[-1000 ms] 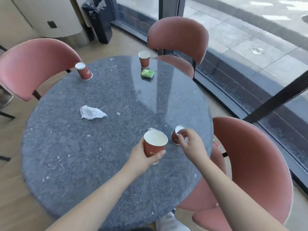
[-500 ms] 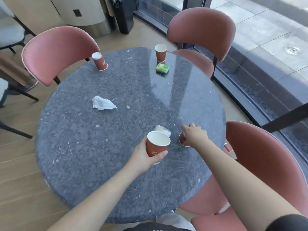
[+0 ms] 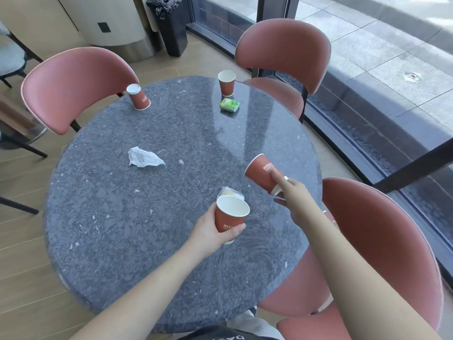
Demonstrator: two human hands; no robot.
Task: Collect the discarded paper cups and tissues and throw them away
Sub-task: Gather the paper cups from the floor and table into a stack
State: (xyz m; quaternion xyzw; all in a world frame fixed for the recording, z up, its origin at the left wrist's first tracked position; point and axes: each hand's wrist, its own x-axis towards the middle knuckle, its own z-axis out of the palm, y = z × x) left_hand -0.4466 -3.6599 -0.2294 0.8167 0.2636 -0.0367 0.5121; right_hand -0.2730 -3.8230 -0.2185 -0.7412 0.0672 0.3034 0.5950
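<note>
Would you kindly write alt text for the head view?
A person's left hand holds an upright red paper cup while the right hand lifts another cup tilted, above a round grey table bearing two more cups and a crumpled tissue.

tilted cup (image 3: 262,173): mouth faces away, inside unseen
clear wrapper (image 3: 231,193): half hidden behind held cup (image 3: 230,214)
cup lettering: unreadable

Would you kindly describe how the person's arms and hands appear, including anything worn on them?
Both forearms are bare, with no sleeves in view. The left hand shows no ring, watch or glove. The right hand is also ungloved, with no watch at the wrist. A dark garment with pale lettering shows at the bottom edge.
</note>
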